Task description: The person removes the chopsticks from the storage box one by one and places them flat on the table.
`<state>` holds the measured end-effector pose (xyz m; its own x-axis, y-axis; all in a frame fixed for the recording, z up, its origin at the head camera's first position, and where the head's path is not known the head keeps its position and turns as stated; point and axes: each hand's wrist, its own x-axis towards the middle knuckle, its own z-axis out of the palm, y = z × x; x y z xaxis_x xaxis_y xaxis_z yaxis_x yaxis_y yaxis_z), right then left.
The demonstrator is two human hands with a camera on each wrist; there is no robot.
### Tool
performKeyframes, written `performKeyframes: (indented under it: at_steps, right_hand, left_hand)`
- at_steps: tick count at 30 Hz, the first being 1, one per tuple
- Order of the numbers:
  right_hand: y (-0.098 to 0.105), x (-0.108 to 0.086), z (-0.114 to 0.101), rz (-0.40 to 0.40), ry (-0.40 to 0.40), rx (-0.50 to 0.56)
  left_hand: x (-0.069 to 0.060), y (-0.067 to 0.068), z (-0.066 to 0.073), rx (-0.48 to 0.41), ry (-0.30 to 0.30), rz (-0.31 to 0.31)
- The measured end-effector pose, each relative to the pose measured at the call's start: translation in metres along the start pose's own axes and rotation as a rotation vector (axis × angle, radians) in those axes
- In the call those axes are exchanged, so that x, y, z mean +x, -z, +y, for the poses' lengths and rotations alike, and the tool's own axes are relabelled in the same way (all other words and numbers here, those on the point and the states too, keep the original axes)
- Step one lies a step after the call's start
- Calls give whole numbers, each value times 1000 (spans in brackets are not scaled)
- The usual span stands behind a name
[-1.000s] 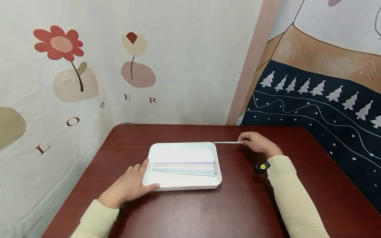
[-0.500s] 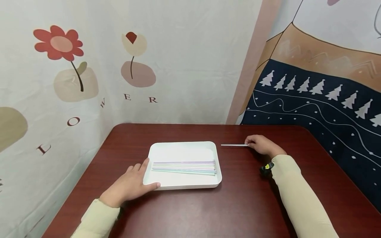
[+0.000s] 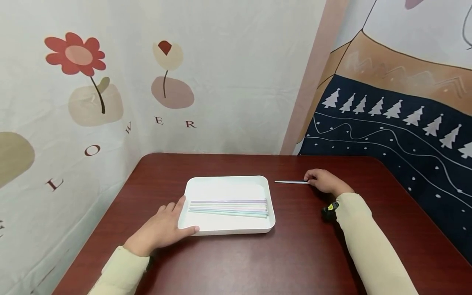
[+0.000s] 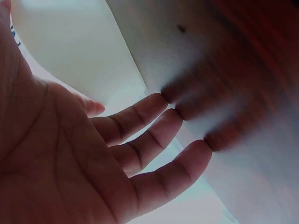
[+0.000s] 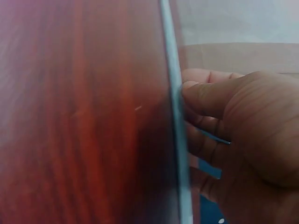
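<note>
Leftmost, a pale cloth (image 3: 236, 82) carries printed dark red letters (image 3: 92, 150), readable one by one as L, O, W, E and R; a further dark mark at the very edge is cut off and cannot be read. Next comes the left hand (image 3: 156, 229), reaching in from the lower left, palm down, its fingers straight and spread wide. Its thumb lies on the near rim of the white tray (image 3: 221, 186) while the forefinger touches the tray's left end; in the left wrist view three fingertips meet the glossy brown table (image 3: 250, 262). A dark band at that wrist is mostly hidden by the left sleeve (image 3: 121, 272), which runs out of the frame. Inside the tray, a row of pastel sticks (image 3: 228, 207) lies lengthwise, too close together to count surely. Beyond the tray's right end, and apart from it, a single pale stick (image 3: 289, 182) points leftward from the right hand (image 3: 324, 181). This hand bends inward at the wrist, thumb and fingertips drawn together to pinch the stick; whether the stick touches the table is hard to tell, and its right end is hidden. The black wrist device (image 3: 330, 212) shows a yellow-green patch, any marking too small to read. Farther right, the right sleeve (image 3: 376, 241) is cut off below, beside a navy backdrop (image 3: 380, 107) printed with pale trees.
</note>
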<state>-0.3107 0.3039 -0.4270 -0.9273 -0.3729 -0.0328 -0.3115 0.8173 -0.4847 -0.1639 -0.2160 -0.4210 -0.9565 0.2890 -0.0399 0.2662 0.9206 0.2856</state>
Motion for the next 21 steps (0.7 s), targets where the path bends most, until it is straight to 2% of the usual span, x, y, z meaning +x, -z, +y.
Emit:
performKeyframes:
  at_steps: [6, 12, 16, 21]
  right_hand:
    - [8, 6, -23, 8, 66, 7]
    - [6, 26, -75, -3, 117, 32]
    - [-4, 38, -112, -36, 126, 52]
    - [-25, 51, -152, -92, 158, 79]
  left_hand:
    - [1, -2, 0, 2, 0, 6]
    - [0, -3, -2, 0, -1, 7]
    - [0, -3, -2, 3, -4, 11]
    - [1, -2, -1, 2, -7, 12]
